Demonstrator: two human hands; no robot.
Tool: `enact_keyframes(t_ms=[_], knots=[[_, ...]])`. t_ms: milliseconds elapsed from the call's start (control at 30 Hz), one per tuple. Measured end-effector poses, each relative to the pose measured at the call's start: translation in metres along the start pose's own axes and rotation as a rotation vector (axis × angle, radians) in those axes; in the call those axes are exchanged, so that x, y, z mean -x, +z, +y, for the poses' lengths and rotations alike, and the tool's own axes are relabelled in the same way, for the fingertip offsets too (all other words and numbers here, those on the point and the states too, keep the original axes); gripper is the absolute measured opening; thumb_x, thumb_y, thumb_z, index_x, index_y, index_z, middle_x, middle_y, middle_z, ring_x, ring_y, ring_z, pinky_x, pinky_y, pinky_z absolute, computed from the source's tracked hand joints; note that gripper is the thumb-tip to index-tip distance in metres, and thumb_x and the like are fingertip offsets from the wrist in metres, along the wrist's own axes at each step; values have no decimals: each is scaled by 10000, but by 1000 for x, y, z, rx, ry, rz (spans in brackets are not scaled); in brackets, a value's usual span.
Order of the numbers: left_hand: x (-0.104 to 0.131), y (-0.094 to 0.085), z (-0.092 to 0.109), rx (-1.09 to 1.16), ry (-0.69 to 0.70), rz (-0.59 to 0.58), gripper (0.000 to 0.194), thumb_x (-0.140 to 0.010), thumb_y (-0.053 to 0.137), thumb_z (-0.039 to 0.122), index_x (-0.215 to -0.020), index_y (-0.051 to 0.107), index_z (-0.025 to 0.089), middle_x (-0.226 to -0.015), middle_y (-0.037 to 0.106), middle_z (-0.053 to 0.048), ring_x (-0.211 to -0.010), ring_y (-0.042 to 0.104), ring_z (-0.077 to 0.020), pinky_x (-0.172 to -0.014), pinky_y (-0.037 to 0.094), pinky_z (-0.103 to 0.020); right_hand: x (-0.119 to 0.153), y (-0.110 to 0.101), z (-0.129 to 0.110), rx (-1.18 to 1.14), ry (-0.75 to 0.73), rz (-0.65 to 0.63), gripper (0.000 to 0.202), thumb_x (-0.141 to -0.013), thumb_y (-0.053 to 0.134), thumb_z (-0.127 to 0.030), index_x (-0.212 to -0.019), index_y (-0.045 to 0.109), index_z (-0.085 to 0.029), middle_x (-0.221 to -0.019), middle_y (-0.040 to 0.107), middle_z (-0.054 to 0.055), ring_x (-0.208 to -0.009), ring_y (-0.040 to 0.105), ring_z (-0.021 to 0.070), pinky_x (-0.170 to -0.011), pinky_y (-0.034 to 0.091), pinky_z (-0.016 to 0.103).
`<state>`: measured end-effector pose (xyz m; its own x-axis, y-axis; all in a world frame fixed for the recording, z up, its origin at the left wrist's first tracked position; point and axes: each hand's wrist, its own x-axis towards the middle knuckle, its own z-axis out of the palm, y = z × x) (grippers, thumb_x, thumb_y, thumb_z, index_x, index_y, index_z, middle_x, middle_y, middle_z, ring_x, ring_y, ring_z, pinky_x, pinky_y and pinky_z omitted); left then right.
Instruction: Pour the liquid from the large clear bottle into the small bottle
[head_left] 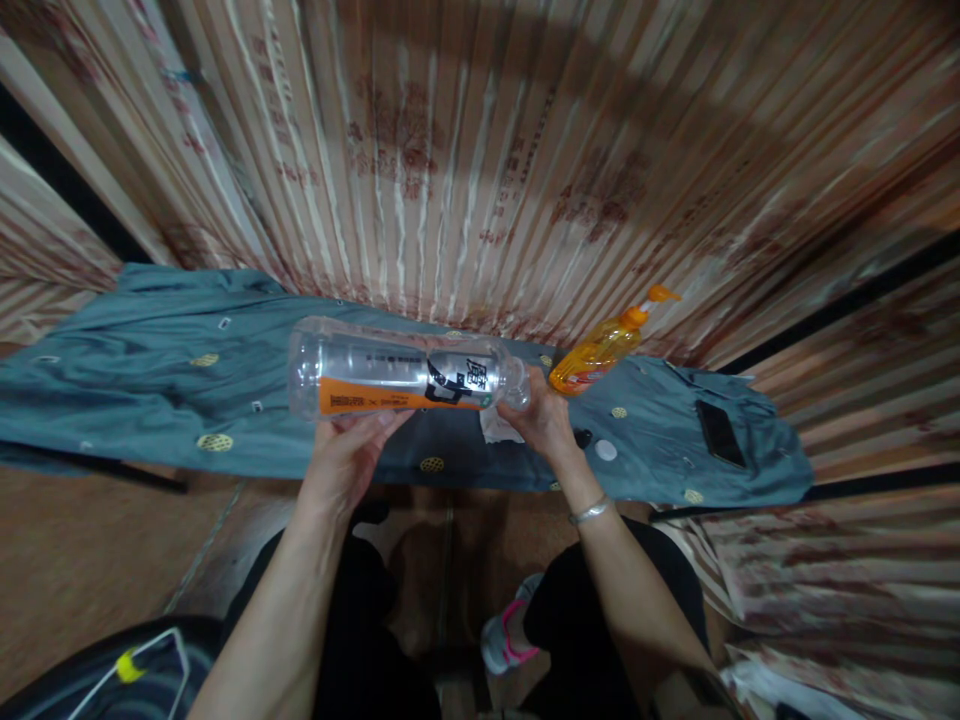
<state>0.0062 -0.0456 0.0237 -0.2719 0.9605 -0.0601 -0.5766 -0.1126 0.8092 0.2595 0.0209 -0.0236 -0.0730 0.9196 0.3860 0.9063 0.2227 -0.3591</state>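
Note:
A large clear plastic bottle (pixel 382 368) with an orange, black and silver label lies sideways in the air above the cloth-covered table, its neck toward the right. My left hand (pixel 354 448) supports its underside near the base, the fingers partly hidden behind it. The fingers of my right hand (pixel 541 412) are closed round the neck end; whether a cap is there cannot be made out. Just right of that hand stands an orange pump bottle (pixel 600 352) of yellow-orange liquid, appearing tilted in the view. Something white (pixel 500 427) lies on the table below the bottle neck.
The long narrow table (pixel 255 400) has a blue-green cloth. On its right part are a white round cap (pixel 606 451), a small black item (pixel 583 438) and a dark phone (pixel 720 434). A patterned curtain (pixel 465 180) hangs behind. A black basin (pixel 150 680) is at lower left.

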Motion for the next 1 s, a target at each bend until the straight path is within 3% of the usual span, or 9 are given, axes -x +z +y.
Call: enact_keyframes(t_ms=[167,333,633,800,1000], knots=[[0,1,1,2,-4,-12,632,-481,947,196,-1066,732,295,-823,788,7,-894,775,-268,-1051,575,-615,0,0,0,2,-6,9,494,-841,709,-398,-1264,541,-206,-1045,804,107,-946,787,294,-784,597,347],[-1,-1,-1,-4,-7,-10,614,-496,939,214,-1069,725,265,-857,781,-15,-972,767,-296,-1052,574,-600,-1,-1,-2,-9,15,-13,510,-818,731,-370,-1257,541,-194,-1056,801,114,-951,784,298,-792,595,352],[-1,0,1,-11,-23,31,430,-429,974,242,-774,719,220,-796,795,0,-820,762,-238,-1067,567,-597,-1,-1,-3,-6,13,-8,494,-821,739,-373,-1242,543,-205,-1022,804,92,-934,789,291,-783,604,353],[-1,-1,1,-3,-21,24,432,-431,984,240,-766,712,227,-778,793,12,-794,762,-229,-1066,567,-610,-1,-1,-3,-13,16,-19,502,-815,735,-364,-1251,542,-209,-1048,802,92,-951,787,291,-796,604,354],[-2,-3,0,-1,-12,7,475,-465,965,228,-885,744,237,-797,789,1,-865,774,-261,-1044,582,-592,0,0,-2,-10,7,-2,493,-827,724,-389,-1253,543,-218,-1033,801,88,-930,789,289,-777,604,352]])
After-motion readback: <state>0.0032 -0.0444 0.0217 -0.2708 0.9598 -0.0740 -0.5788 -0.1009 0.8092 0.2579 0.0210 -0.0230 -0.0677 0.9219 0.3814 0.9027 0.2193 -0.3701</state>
